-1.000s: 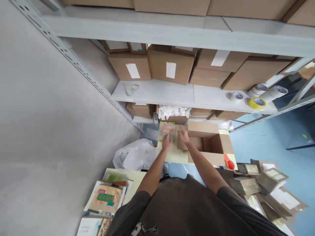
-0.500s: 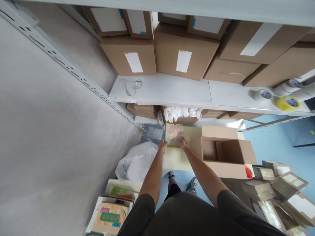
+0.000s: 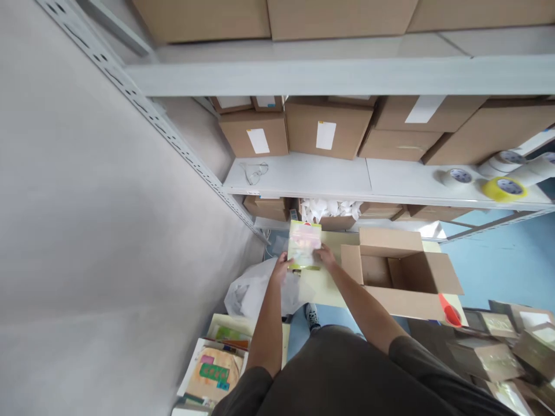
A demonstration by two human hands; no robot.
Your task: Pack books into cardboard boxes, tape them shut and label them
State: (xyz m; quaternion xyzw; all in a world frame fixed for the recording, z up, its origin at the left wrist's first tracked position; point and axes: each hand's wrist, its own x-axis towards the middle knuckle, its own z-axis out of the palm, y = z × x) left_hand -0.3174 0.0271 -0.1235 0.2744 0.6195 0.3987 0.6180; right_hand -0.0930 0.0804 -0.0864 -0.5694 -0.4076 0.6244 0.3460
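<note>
A grey metal shelving unit [image 3: 329,176] is loaded with closed brown cardboard cartons [image 3: 327,127], several bearing white labels; white and yellow tape rolls [image 3: 503,188] are laid at the right end of its middle shelf. On the lower shelf, a small brown carton filled with crumpled white packing material [image 3: 330,209] is seen. An open brown cardboard box [image 3: 403,274], flaps folded outward, is stood on the pale yellow tabletop [image 3: 323,286]; its contents cannot be told. A white plastic bag [image 3: 251,289] is placed on the floor to the left. A flat rectangular item with a yellow-green border and a pale pink printed face [image 3: 304,245], apparently wrapped in clear film, is held above the left end of the tabletop, just left of the open box. Its lower left corner is gripped by the closed fingers of the left hand [image 3: 281,267], and its lower right edge by those of the right hand [image 3: 326,255].
</note>
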